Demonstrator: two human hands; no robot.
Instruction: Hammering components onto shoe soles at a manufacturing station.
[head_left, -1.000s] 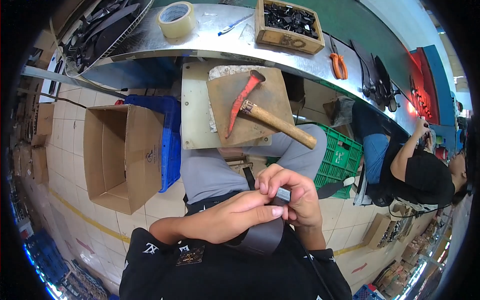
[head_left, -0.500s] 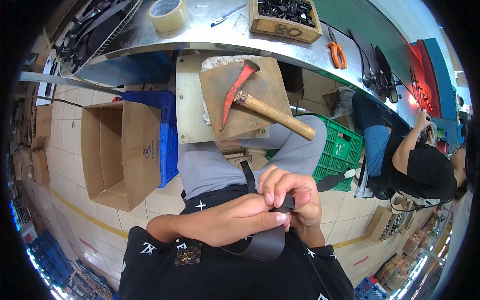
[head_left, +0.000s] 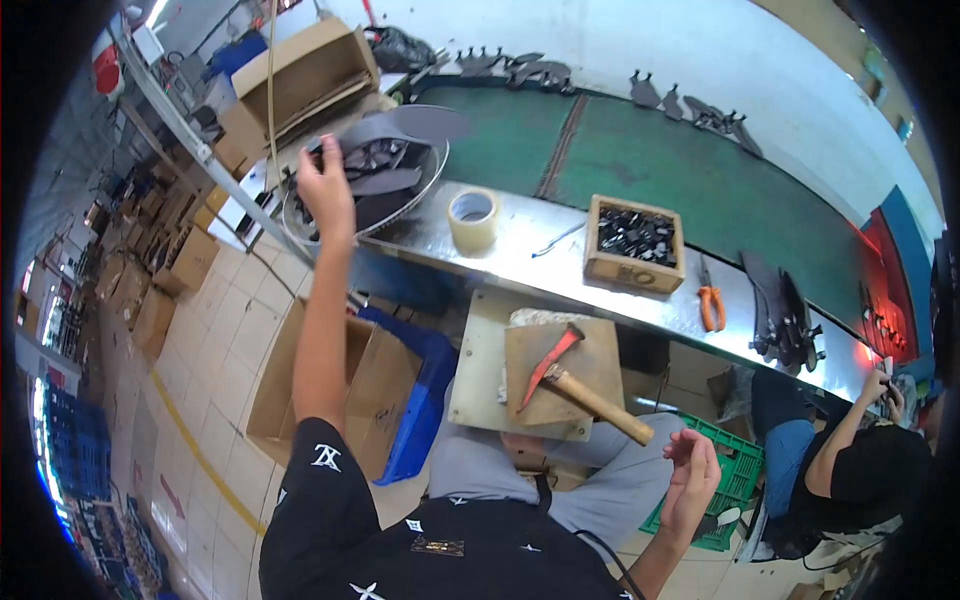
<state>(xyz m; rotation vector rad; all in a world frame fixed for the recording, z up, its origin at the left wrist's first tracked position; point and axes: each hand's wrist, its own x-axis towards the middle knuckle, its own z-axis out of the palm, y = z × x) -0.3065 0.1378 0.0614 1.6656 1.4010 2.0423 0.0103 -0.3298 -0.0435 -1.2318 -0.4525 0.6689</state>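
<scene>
My left hand (head_left: 328, 195) is stretched out over a wire basket (head_left: 440, 170) at the back left. Its fingers are curled at the end of a dark, flat strap piece (head_left: 425, 122), whose far end is blurred. More dark pieces (head_left: 385, 182) lie in the basket. My right hand (head_left: 692, 480) hovers over my right knee, fingers loosely bent and apart, holding nothing. Nearest to it is a red-headed hammer (head_left: 598, 402) with a wooden handle. The hammer lies on a brown square board (head_left: 530, 345) in front of me.
On the metal bench are a tape roll (head_left: 473, 220), a pen (head_left: 557, 240), a wooden box of small black parts (head_left: 636, 275), orange pliers (head_left: 711, 305) and dark straps (head_left: 780, 310). A cardboard box (head_left: 385, 400) and blue crate (head_left: 425, 400) stand left. A co-worker (head_left: 860, 470) sits right.
My hands have parted. The left has swung up and left to the basket with the dark strap piece; the right has moved out to the right, empty. The view has tilted up.
</scene>
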